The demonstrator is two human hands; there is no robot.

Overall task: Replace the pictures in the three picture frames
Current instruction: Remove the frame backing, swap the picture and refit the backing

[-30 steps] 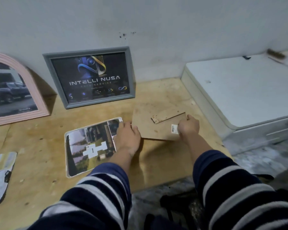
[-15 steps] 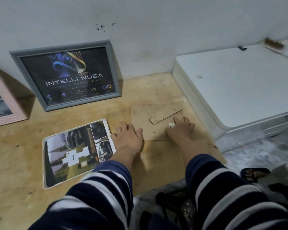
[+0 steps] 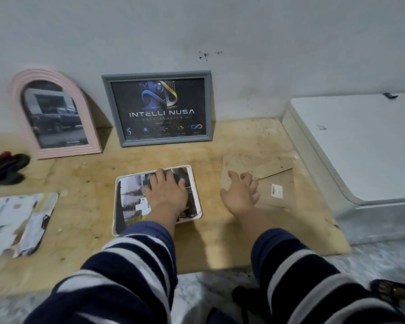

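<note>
Head view: the left hand (image 3: 166, 195) has shifted off the brown backing board (image 3: 262, 181) onto the white-framed picture (image 3: 126, 202) at centre, pressing flat, palm down. The right hand (image 3: 241, 195) hovers open, empty, over the board's left edge. Reassembly likely comes next.

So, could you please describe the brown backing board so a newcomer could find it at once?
On the wooden tabletop, look just left of the white box. The backing board lies flat there, plain brown with a small white sticker.
</note>
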